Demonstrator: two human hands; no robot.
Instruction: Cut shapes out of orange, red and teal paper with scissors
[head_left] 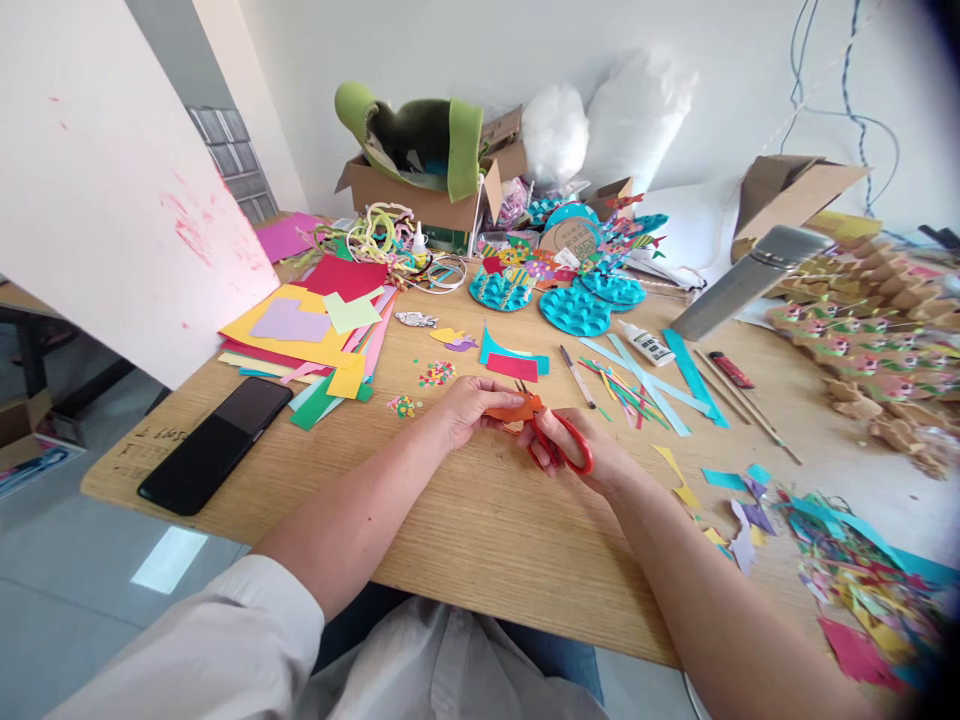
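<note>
Near the middle of the wooden table, my left hand [472, 408] pinches a small piece of orange paper [514, 408]. Red-handled scissors [577, 447] are gripped in my right hand [581, 445], their blades reaching up to the orange paper. Whether the blades are apart is too small to tell. Just beyond my hands lie a red paper piece [512, 368] and a blue cut paper piece [499, 345]. Two little heaps of coloured paper dots [437, 374] sit beyond my left wrist. A pen [577, 376] and thin paper strips [622, 392] lie beyond my right hand.
On the left are a black phone [216, 443] and stacked coloured paper [300, 350]. Blue egg-carton pieces [575, 308], a white glue bottle [646, 343] and a tilted grey bottle [739, 283] stand or lie farther back. Paper scraps [862, 590] heap up at the right.
</note>
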